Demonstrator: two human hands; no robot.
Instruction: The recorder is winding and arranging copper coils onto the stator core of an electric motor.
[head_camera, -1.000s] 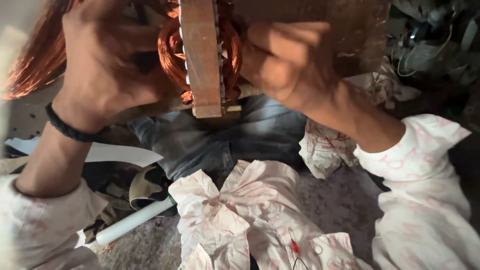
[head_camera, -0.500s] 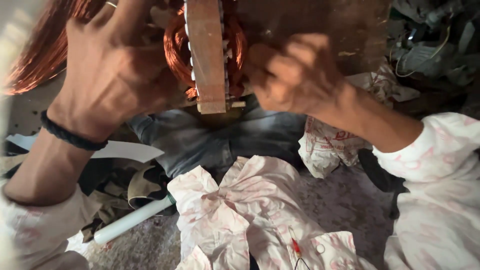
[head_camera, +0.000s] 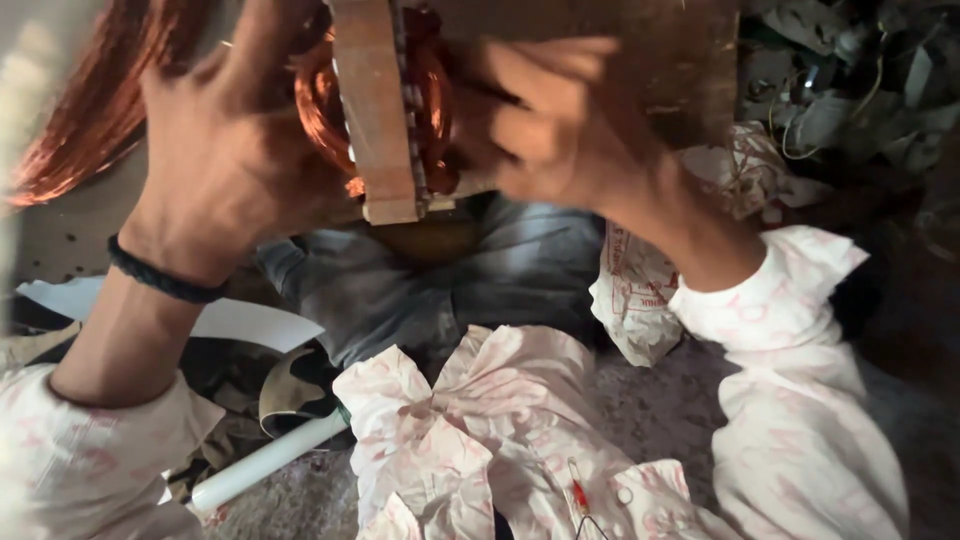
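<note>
A rusty-brown motor stator with orange copper windings is held up near the top of the head view. My left hand, a black band at its wrist, grips its left side with fingers over the coils. On the stator's right side my right hand is blurred, its fingers curled against the windings. Both hands wear pale patterned sleeves. A loose bundle of copper wire hangs at the upper left.
Below lie my jeans-clad legs and the pale patterned shirt hem. A white tube lies at lower left beside a white sheet. Crumpled paper sits right of centre; tangled wires and scrap fill the upper right.
The stator has shifted slightly with my hands. My right hand has slid up along its right side and now looks blurred; my left hand has spread higher over the coils.
</note>
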